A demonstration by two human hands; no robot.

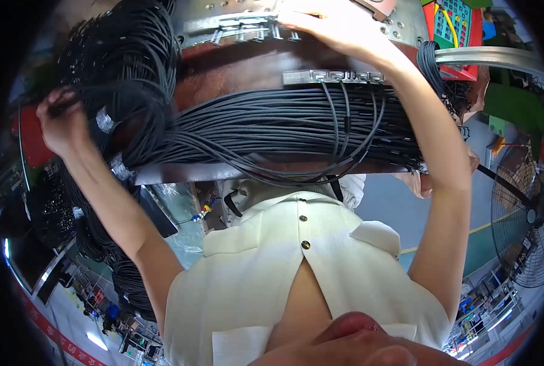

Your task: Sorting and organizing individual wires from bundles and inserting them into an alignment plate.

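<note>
My left hand point(61, 125) fingers grip black cables point(272, 131) at the bench's point(235, 67) left edge — right hand point(333, 24) rests open on its metal fixture point(241, 27).

Your left hand point(61, 125) grips a loop of black cables point(119, 73) — the same thick bundle lies across the brown bench point(235, 67). Your right hand point(336, 27) rests flat on the metal fixture point(247, 24) up top — a floor fan point(531, 219) stands right.

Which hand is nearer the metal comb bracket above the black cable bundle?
Right. The right hand rests on the metal fixture just above the comb bracket; the left hand is far off, gripping the black cables at their left end.
</note>
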